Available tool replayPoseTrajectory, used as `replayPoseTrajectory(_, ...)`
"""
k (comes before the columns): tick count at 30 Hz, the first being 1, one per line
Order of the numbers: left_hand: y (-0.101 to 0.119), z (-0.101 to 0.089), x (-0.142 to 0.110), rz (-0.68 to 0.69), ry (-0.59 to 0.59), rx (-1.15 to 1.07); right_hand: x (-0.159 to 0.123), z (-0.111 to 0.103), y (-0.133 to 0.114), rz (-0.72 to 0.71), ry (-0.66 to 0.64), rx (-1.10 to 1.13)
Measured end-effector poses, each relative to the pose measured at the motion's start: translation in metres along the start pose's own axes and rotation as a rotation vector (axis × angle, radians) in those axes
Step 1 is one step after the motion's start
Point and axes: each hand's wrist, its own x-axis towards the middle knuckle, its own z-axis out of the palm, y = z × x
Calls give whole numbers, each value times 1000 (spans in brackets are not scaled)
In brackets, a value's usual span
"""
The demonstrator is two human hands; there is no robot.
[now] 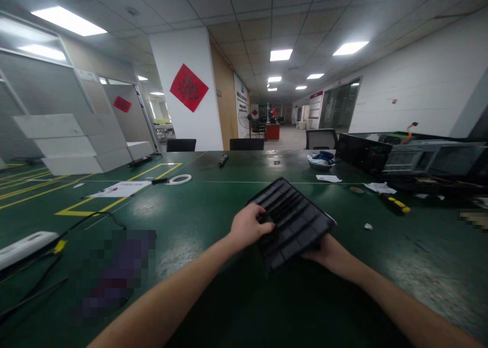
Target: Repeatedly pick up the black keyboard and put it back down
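Observation:
I hold a flat black ribbed panel (292, 220), slotted like a grille, above the green table (213, 205). My left hand (249, 227) grips its left edge, fingers curled over the top face. Under the panel's near right corner is my right hand (328, 251), supporting it from below; its fingers are mostly hidden by the panel. The panel tilts away from me, its far corner pointing toward the table's middle.
Black electronics chassis (412, 157) stand at the right. A yellow-handled tool (394, 203), paper scraps (328, 178), a bowl with blue cloth (321, 161), a white tape ring (180, 179), a sheet (121, 188) and a white power strip (26, 246) with cables lie about.

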Motion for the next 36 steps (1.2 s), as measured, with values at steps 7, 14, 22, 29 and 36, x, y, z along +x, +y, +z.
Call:
replayPoseTrajectory(7, -108, -82, 42, -662, 49, 421, 0, 0, -7, 91, -80, -13)
replayPoseTrajectory(14, -158, -95, 35, -750, 16, 490, 1, 3, -5, 62, -84, -38)
replayPoseTrajectory(22, -85, -64, -1, -218, 40, 451, 4, -3, 2, 107, 279, -303)
replayPoseTrajectory(29, -50, -36, -72, -55, -223, 256, 10, -21, 28, 257, 408, -617)
replayPoseTrajectory(36, -54, -45, -72, -77, -202, 396, 12, -20, 36, 244, 422, -609)
